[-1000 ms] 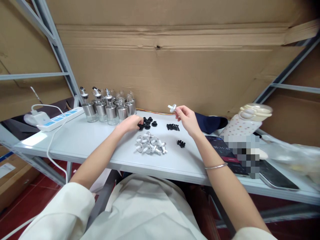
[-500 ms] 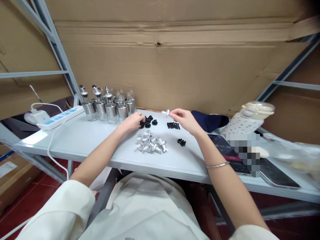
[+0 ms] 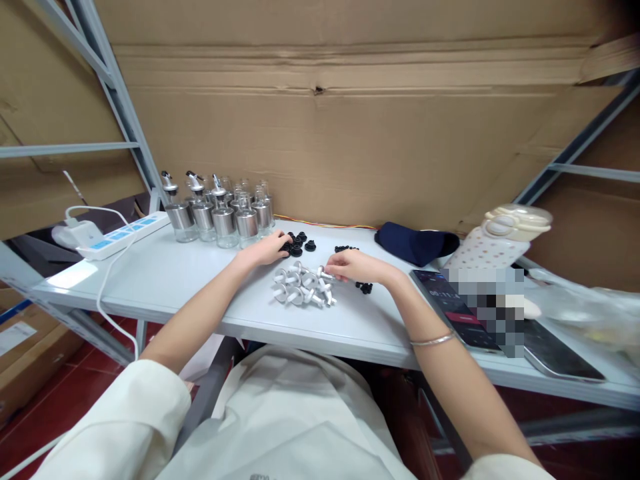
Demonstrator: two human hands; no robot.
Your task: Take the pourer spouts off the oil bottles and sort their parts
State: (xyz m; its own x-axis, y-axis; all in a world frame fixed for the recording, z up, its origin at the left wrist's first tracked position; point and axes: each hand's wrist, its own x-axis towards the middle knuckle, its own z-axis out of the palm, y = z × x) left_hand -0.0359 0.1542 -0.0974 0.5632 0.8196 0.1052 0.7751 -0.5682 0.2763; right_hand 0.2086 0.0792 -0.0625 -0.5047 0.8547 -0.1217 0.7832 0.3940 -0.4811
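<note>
My left hand [image 3: 263,250] rests on the grey shelf top [image 3: 165,280], fingers curled onto a cluster of small black caps [image 3: 296,244]. My right hand [image 3: 353,265] is low over the right edge of a heap of white plastic stoppers [image 3: 301,287], its fingertips pinched on one white stopper there. Behind my right hand lies a row of small black pieces [image 3: 345,249], and another little black clump [image 3: 365,288] sits just to its right.
Several glass bottles with metal bands and pour spouts [image 3: 220,217] stand at the back left, beside a white power strip [image 3: 120,235] with a cable. To the right lie a dark blue cloth [image 3: 415,243], a phone [image 3: 450,300], a dotted bottle [image 3: 493,243] and a clear plastic bag [image 3: 585,307].
My right hand, holding a white stopper, came down from the raised position at the back to the white stopper heap. My left hand stayed at the black caps.
</note>
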